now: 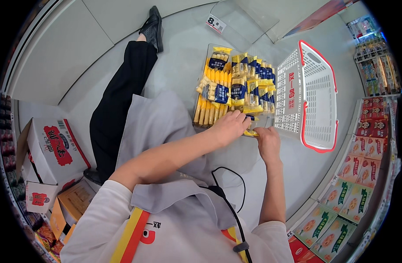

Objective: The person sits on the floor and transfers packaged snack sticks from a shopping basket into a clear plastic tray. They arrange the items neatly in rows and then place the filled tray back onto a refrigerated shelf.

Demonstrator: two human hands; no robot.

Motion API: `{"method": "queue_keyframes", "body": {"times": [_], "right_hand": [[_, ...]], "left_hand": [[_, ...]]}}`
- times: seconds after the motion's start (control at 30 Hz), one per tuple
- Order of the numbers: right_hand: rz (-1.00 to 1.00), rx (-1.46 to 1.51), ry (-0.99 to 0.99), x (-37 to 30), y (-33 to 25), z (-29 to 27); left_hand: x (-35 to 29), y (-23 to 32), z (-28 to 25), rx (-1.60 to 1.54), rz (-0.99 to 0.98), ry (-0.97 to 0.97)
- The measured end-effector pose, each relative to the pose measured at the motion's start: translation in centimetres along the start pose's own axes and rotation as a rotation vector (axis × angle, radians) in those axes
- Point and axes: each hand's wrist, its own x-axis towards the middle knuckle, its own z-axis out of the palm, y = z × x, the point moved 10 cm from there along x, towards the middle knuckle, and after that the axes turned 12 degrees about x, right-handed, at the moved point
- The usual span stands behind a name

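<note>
On the floor before me lies a clear plastic tray [199, 115] filled with snack packets. Stick-shaped snacks in yellow wrappers [215, 77] fill its left side, with larger blue-labelled packs on top. Yellow-and-blue packets [253, 92] stand in rows on the right side. At the tray's near right corner, my left hand [230, 127] has its fingers bent over a small yellow snack packet [251, 133]. My right hand [268, 142] pinches the same packet from the right. The fingers partly hide it.
A white basket [293, 111] with red rims stands right of the tray. Beyond the tray is a clear plastic panel [244, 22] with a price tag. Opened cartons [56, 149] sit at left. Shelves of boxed goods [341, 197] curve along the right. My outstretched leg [122, 92] borders the left.
</note>
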Motion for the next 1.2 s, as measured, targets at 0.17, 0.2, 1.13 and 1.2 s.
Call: {"method": "queue_keyframes", "body": {"times": [0.17, 0.2, 1.13, 1.2], "right_hand": [[0.004, -0.078, -0.232, -0.4, -0.1, 2.4], [-0.003, 0.017, -0.229, -0.4, -0.3, 2.1], [0.122, 0.347, 0.078, 2.0, 2.2, 0.0], [0.354, 0.563, 0.123, 0.3, 4.7, 0.3]], "left_hand": [[-1.1, 0.7, -0.3, 0.145, 0.014, 0.139], [-1.4, 0.9, -0.8, 0.157, 0.012, 0.128], [-3.4, 0.5, -1.5, -0.131, 0.073, 0.252], [-3.3, 0.3, -1.2, -0.168, 0.054, 0.245]]}}
